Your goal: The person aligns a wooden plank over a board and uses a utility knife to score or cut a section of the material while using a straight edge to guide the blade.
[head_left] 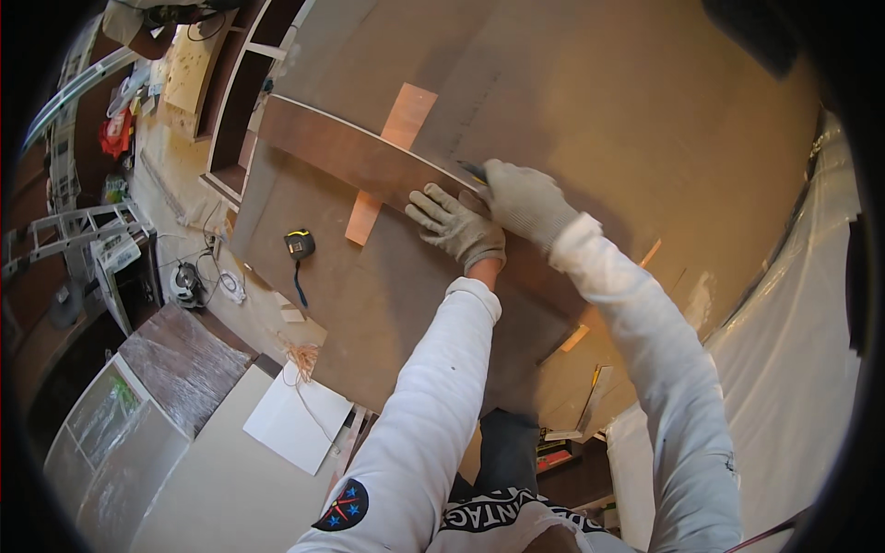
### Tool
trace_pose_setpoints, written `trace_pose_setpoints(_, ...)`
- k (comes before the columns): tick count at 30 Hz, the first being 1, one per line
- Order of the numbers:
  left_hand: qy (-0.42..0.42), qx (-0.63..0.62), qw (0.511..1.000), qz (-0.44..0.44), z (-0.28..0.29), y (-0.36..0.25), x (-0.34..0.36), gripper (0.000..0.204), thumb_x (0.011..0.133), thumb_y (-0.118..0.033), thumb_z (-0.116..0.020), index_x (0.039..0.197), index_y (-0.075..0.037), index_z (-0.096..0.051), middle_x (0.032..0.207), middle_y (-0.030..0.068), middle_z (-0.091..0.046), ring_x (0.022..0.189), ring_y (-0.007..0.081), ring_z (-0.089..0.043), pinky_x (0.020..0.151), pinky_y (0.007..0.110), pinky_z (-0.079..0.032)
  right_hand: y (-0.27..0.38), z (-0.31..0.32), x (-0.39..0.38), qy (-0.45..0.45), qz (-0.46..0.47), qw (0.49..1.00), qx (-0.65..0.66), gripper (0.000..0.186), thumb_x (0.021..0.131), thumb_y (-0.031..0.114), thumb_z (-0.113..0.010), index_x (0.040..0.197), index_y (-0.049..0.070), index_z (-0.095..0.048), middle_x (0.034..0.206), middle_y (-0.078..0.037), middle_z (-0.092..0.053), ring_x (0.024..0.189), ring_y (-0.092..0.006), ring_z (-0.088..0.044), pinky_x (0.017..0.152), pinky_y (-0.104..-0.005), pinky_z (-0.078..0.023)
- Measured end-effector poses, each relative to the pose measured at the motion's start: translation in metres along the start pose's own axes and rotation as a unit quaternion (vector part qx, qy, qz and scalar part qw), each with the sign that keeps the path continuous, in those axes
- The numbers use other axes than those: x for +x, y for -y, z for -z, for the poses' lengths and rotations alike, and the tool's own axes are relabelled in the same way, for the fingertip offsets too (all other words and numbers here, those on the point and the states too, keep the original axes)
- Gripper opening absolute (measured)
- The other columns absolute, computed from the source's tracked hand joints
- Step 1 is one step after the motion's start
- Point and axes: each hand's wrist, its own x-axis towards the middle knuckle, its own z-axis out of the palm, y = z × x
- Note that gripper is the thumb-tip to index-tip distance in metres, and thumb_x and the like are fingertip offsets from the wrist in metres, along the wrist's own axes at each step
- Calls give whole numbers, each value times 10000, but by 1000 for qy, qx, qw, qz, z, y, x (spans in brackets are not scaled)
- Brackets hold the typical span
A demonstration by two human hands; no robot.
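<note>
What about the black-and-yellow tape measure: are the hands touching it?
No, the tape measure lies apart from the gloved left hand and right hand.

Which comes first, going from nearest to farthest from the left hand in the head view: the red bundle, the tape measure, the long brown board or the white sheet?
1. Long brown board: directly under the left hand.
2. Tape measure: to the hand's left.
3. White sheet: lower left.
4. Red bundle: far upper left.

Shirt (489,513): bold block lettering (505,506), near side
Left sleeve (433,364): round black patch (341,506) with blue stars
Worktop (608,83): faint markings (474,112), far side, unreadable
</note>
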Motion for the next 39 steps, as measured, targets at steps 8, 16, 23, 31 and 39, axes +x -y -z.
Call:
trace_pose_setpoints(8,36,98,994,-34,17,-3,1,959,940,-483,-625,1639,-14,-164,1718,250,-110,1595,459,-70,1199,583,-265,30,-24,56,46,28,999,2,307,983,302,-609,1133,47,-691,1086,-181,-760,1030,-358,-735,859,-480,-577)
trace_pose_setpoints(16,58,75,995,-20,19,-6,-4,880,1015,-483,-542,1646,-17,-144,1720,245,-115,1595,456,-77,1195,563,-287,37,-28,57,53,2,999,-7,300,984,260,-583,1096,3,-691,1056,-196,-763,1011,-361,-744,852,-469,-584)
trace_pose_setpoints(23,-40,-19,999,22,-11,0,2,685,1084,-414,-405,1625,-26,-246,1720,212,-158,1585,434,-143,1194,600,-292,-46,-36,-44,99,-27,994,-49,214,987,154,-524,1081,-1,-638,1014,-237,-750,986,-397,-740,841,-506,-581)
trace_pose_setpoints(31,-83,-24,996,15,-17,0,3,646,1095,-433,-366,1611,-48,-318,1698,223,-229,1571,437,-190,1184,622,-301,-193,-30,-251,166,-116,973,-113,179,1006,176,-520,1060,7,-546,891,-218,-731,841,-422,-722,727,-537,-557)
trace_pose_setpoints(39,-80,-16,997,8,3,-5,-1,643,1099,-427,-367,1601,-29,-322,1696,214,-238,1568,432,-201,1162,627,-338,-223,-36,-292,115,-121,978,-123,155,995,181,-527,1015,33,-568,871,-206,-722,803,-411,-713,689,-535,-546)
